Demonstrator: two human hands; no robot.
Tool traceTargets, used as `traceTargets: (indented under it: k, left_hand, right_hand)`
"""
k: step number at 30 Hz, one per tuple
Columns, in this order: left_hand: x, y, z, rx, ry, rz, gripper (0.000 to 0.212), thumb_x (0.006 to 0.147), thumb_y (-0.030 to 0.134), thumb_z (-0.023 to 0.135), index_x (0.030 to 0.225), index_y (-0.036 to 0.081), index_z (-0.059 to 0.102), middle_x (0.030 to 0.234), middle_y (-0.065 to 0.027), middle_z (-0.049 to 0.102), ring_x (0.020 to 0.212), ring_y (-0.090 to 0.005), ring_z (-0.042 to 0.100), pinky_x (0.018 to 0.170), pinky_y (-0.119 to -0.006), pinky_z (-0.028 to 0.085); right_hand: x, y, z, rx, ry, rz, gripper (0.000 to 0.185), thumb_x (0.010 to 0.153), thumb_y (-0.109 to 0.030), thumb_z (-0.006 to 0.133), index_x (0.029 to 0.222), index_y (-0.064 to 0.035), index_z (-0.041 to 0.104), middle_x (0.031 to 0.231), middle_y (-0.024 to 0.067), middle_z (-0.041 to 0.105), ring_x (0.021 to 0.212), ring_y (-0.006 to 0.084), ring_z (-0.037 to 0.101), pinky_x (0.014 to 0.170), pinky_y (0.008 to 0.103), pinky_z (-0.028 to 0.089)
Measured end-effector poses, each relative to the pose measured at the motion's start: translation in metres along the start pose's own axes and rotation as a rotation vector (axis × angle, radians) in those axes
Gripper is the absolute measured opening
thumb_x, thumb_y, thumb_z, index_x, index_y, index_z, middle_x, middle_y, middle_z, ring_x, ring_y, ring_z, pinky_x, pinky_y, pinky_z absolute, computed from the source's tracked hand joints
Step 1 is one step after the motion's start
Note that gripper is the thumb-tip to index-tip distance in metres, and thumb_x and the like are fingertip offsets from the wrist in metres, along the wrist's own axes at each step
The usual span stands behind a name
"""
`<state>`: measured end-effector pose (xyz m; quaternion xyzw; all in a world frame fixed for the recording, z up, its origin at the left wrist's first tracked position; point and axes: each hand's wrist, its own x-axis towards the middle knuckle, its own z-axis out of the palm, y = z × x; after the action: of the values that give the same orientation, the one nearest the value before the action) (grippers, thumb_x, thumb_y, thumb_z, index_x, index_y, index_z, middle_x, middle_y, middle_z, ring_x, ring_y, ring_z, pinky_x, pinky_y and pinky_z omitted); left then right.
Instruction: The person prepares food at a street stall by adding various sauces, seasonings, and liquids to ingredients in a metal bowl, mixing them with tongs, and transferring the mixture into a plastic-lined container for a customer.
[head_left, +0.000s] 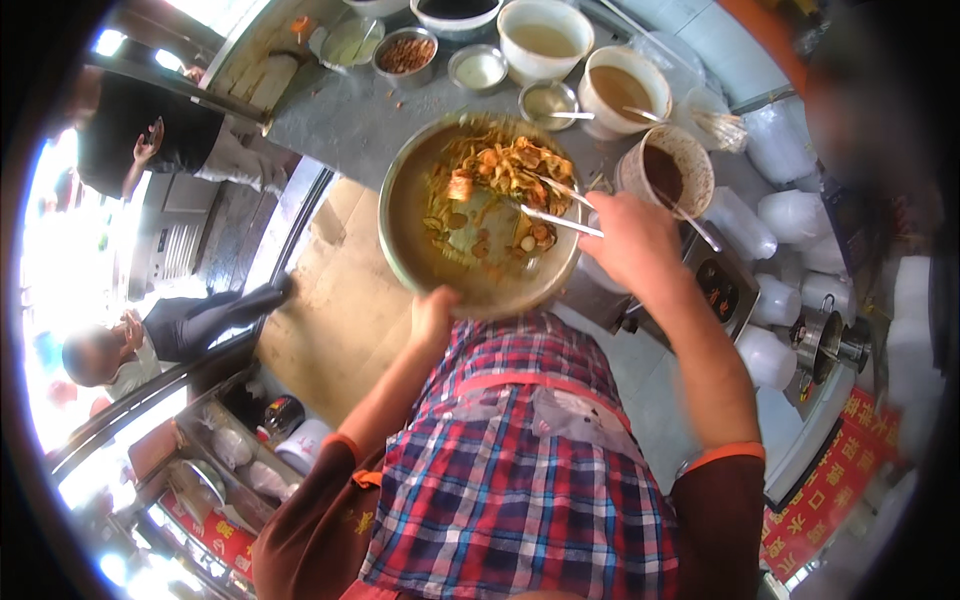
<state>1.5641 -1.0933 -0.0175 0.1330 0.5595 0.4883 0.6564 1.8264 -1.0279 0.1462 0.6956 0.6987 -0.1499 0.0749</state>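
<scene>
A large metal mixing bowl (409, 255) is held at its near rim by my left hand (433, 315). Inside it, sauced mixed food (517, 161) is heaped toward the far right side, with loose pieces and oily liquid lower down. My right hand (630, 236) grips metal tongs (562, 219) whose tips reach into the food. One orange-brown chunk (460, 185) sits at the heap's left edge. The bowl's rim is slightly blurred, and I cannot tell whether the tongs' tips pinch anything.
Beyond the bowl, the grey counter (322, 112) bears a steel bowl of peanuts (405, 56), a bowl of white seasoning (478, 69), a tub of brown liquid (622, 90) and a dark red sauce tub (667, 169) with a spoon. White plastic containers (795, 214) stand rightward. People (150, 127) stand at left.
</scene>
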Motion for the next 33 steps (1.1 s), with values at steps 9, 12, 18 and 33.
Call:
traceTargets:
  k: [9, 12, 18, 33]
  left_hand:
    - [0.034, -0.002, -0.036, 0.164, 0.016, -0.093, 0.016, 0.079, 0.006, 0.063, 0.092, -0.002, 0.067, 0.091, -0.0136, 0.064, 0.080, -0.0242, 0.063, 0.072, -0.043, 0.059]
    - [0.046, 0.046, 0.023, 0.115, -0.112, -0.113, 0.011, 0.082, 0.011, 0.063, 0.081, 0.000, 0.067, 0.080, -0.0091, 0.062, 0.066, -0.0193, 0.057, 0.062, -0.036, 0.054]
    - [0.060, 0.004, -0.058, 0.216, -0.051, -0.203, 0.013, 0.081, 0.012, 0.068, 0.091, 0.004, 0.071, 0.071, -0.0078, 0.065, 0.065, -0.0190, 0.060, 0.064, -0.042, 0.052]
    - [0.039, 0.006, -0.031, 0.208, -0.110, 0.002, 0.023, 0.078, -0.001, 0.059, 0.098, 0.000, 0.071, 0.097, -0.0135, 0.071, 0.088, -0.0310, 0.071, 0.072, -0.042, 0.060]
  right_hand:
    - [0.010, -0.025, 0.001, 0.025, 0.025, 0.030, 0.028, 0.080, -0.026, 0.082, 0.099, -0.0068, 0.074, 0.093, 0.0153, 0.075, 0.092, 0.0344, 0.073, 0.081, 0.0461, 0.057]
    - [0.017, -0.021, 0.023, -0.042, -0.229, 0.010, 0.026, 0.082, -0.025, 0.081, 0.097, -0.0057, 0.074, 0.093, 0.0162, 0.075, 0.092, 0.0351, 0.073, 0.081, 0.0464, 0.058]
    - [0.010, -0.034, 0.015, 0.037, -0.068, 0.102, 0.028, 0.081, -0.026, 0.082, 0.098, -0.0061, 0.073, 0.094, 0.0171, 0.075, 0.093, 0.0356, 0.073, 0.083, 0.0479, 0.057]
    - [0.001, -0.013, 0.045, 0.332, 0.042, 0.335, 0.056, 0.081, -0.032, 0.081, 0.131, -0.0092, 0.068, 0.107, 0.0193, 0.074, 0.104, 0.0376, 0.070, 0.091, 0.0471, 0.055]
